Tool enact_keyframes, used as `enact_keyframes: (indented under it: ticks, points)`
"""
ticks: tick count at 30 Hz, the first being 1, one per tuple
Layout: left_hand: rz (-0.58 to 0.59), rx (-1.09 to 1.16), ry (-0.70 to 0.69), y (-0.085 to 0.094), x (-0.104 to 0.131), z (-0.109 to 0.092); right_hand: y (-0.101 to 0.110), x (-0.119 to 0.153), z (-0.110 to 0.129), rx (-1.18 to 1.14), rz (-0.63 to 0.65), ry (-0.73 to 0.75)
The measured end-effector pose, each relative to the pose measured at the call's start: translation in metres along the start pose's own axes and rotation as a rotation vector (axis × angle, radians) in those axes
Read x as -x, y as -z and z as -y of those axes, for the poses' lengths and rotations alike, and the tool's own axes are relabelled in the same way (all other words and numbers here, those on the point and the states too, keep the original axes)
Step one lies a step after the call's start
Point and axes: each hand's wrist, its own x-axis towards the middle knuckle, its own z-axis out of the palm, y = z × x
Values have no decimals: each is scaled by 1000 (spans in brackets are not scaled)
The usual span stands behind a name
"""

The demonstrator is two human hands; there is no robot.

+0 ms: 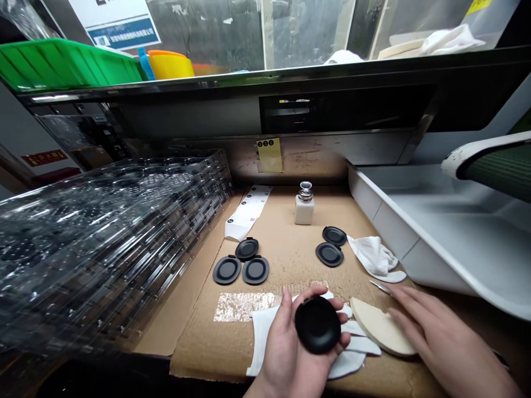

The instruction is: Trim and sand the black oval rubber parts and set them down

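Observation:
On the upturned palm of my left hand (298, 345) rests a round black part (318, 324), with the fingers curled round its far side. My right hand (442, 331) is at the right, its fingertips by a thin metal tool (380, 287) and over the edge of a cream half-round pad (381, 329); whether it grips the tool is unclear. A white glove (261, 337) lies under my left hand. Several more black parts lie on the cardboard, one group to the left (246, 249) and two pieces to the right (329, 254).
Stacked clear trays (166, 221) fill the left. A white bottle (304, 210) and a label sheet (251, 210) stand and lie at the back of the cardboard (286, 237). A crumpled white cloth (375, 257) lies beside a large white bin (415, 237). A shelf holds a green crate (70, 63).

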Motion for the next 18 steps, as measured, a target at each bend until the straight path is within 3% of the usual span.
enact_keyframes:
  ticks: [4,8,11,13,15,18]
  points:
    - [91,66,40,3,3,-3,12,-4,18,-151,150,196]
    - [113,50,28,5,4,-4,21,-14,7,-269,176,124]
    - [98,-12,-31,4,4,-1,31,-23,7,-312,27,3]
    - [79,-56,-69,2,4,1,38,-25,24,-334,-121,3]
    - [52,-102,-122,1,5,2,42,-25,50,-382,-215,146]
    - [31,-173,-191,-1,6,3,40,-24,83,-434,-229,445]
